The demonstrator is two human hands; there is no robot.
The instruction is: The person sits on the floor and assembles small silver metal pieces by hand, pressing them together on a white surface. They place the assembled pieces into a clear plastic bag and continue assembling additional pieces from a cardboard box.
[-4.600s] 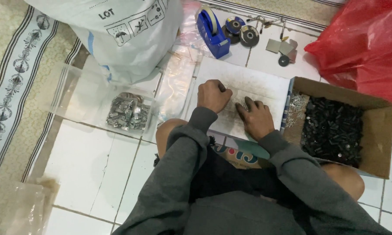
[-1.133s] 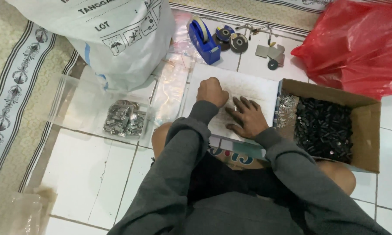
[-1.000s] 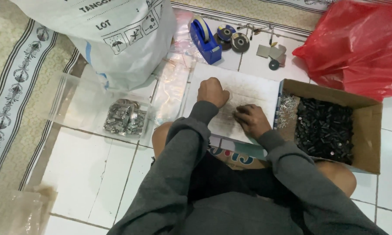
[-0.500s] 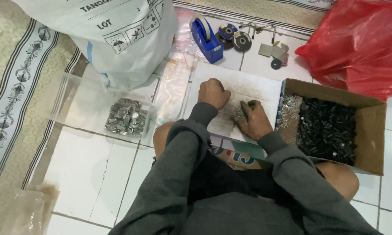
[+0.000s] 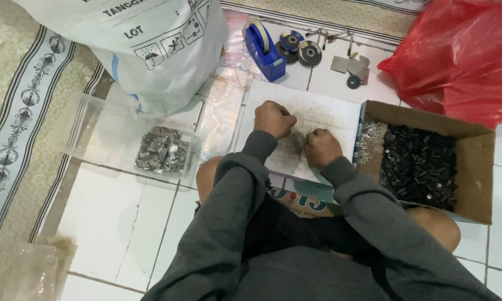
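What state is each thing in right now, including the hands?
Left hand: closed in a fist, on the white board.
Right hand: curled, on the board.
Cardboard box: open, full of small black parts.
Clear bag: lying flat, holding metal pieces.
Red bag: crumpled.

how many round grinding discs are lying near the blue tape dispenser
3: two dark round discs side by side just right of the blue tape dispenser, one smaller disc further right. More may be hidden.

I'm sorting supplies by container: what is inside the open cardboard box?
The cardboard box holds a heap of small black parts, with small silvery pieces along its left edge. Whatever lies under the heap is covered.
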